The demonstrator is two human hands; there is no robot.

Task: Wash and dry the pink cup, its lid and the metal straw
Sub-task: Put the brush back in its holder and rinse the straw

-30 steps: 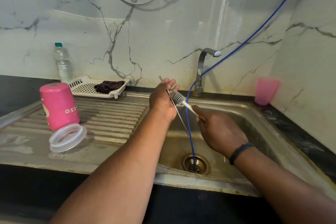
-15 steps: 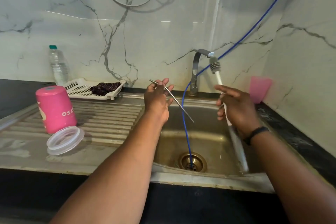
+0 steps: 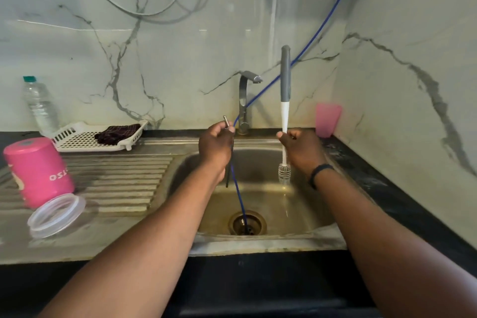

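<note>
My left hand [image 3: 215, 146] grips the metal straw [image 3: 226, 121] upright over the sink basin; its top end sticks up above my fingers and its lower end hangs below my wrist. My right hand [image 3: 300, 148] grips a long bottle brush [image 3: 285, 100] by its white stem, grey handle pointing up and bristle head down inside the basin. The pink cup [image 3: 37, 170] stands upside down on the drainboard at the left. Its clear lid [image 3: 55, 214] lies just in front of it.
The steel sink [image 3: 304, 214] has a drain with a blue hose [image 3: 238, 193] running down into it past the tap [image 3: 245, 100]. A white tray [image 3: 77, 137] with a dark cloth, a water bottle [image 3: 40, 106] and a pink tumbler [image 3: 327, 120] stand along the back wall.
My right hand has flipped the brush from bristles up to bristles down. My left hand has turned the straw from slanted to nearly upright.
</note>
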